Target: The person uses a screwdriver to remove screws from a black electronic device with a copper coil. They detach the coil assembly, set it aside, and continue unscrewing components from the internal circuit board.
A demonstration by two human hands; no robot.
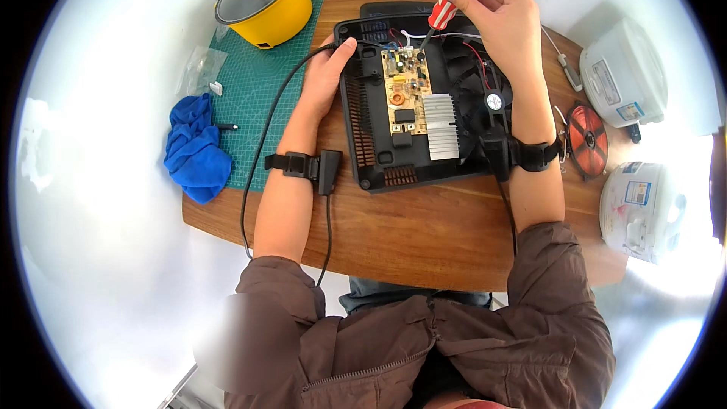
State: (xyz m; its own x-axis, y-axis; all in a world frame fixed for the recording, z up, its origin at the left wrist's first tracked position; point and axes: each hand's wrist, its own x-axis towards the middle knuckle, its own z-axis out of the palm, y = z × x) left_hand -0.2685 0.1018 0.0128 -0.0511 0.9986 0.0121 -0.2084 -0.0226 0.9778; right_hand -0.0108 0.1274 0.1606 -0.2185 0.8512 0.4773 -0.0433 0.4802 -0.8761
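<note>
In front of me lies the open black housing (356, 106) of an induction cooker, its inside facing up. A tan circuit board (409, 79) sits in it, with a silver finned heat sink (442, 125) and a black fan (466, 68) beside it. My left hand (327, 76) grips the housing's upper left edge, thumb over the rim. My right hand (503, 19) holds a screwdriver (447, 4) with a red and white handle, tilted, fingers around the top of the handle. Its tip is at the board's upper right corner; whether it sits in a screw is too small to tell.
A yellow pot (276, 19) with a dark lid stands on the green cutting mat (257, 121), near a blue cloth (197, 148) and a clear plastic bag (201, 68). To the right are a copper-coloured coil (588, 140) and two white appliances (625, 76). A black cable (265, 144) runs past my left forearm.
</note>
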